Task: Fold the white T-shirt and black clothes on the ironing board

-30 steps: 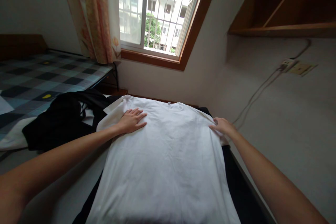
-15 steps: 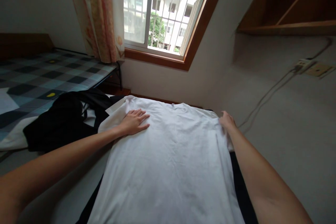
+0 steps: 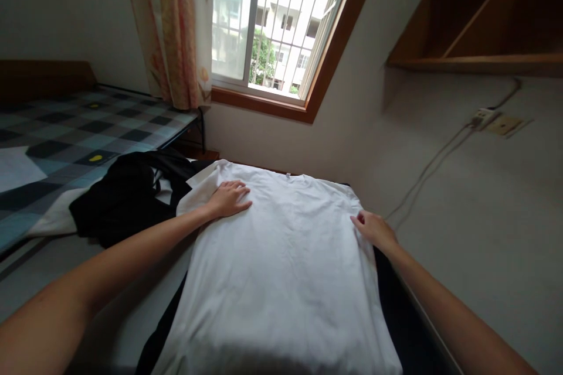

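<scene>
A white T-shirt lies spread out, its neckline at the far end and its lower part towards me. Across its upper left, near the shoulder and sleeve, my left hand rests flat with the fingers stretched out. My right hand is at the shirt's right edge, below the shoulder, with thumb and fingers closed on the fabric there. Dark cloth shows beneath the shirt along both sides.
A heap of black clothing lies left of the shirt. Beyond it stands a bed with a checked cover, a white sheet of paper on it. A wall shelf and socket with a hanging cable are at right.
My right hand has come down and inward along the shirt's right edge, from near the shoulder. My left hand stays flat on the shirt. The view has shifted slightly.
</scene>
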Motion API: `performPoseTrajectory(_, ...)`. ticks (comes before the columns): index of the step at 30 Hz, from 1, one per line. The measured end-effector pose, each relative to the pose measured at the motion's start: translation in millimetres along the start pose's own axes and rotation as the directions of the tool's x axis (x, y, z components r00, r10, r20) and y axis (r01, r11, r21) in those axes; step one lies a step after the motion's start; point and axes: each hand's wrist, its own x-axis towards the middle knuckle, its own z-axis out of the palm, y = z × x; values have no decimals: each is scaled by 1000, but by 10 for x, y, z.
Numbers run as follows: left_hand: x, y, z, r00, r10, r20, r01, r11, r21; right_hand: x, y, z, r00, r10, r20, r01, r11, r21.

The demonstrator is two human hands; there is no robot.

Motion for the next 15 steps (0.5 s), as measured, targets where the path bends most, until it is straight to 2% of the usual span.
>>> performPoseTrajectory(4, -66, 13, -74, 988, -58, -145, 51, 997, -51, -526, 110, -28, 988, -58, 144, 53, 998, 38)
performPoseTrajectory(6, -169, 59, -177, 987, -76, -143, 68, 996, -61, -779, 133, -39, 970, -12, 244, -3, 998, 62)
performPoseTrajectory(8, -321, 129, -328, 989, -126, -75, 121, 990, -67, -1003, 111, -56, 924, 65, 376, -110, 989, 98)
performPoseTrajectory(10, -503, 208, -512, 973, -228, 33, 229, 972, -46, -1179, 60, -70, 877, 91, 472, -192, 967, 170)
performPoseTrajectory(13, -794, 309, -797, 906, -372, 201, 370, 928, 48, -1337, 2, -75, 859, 52, 510, -244, 916, 317)
performPoseTrajectory(15, -985, 353, -950, 855, -402, 327, 394, 914, 93, -1398, 6, -62, 848, 72, 526, -294, 888, 352)
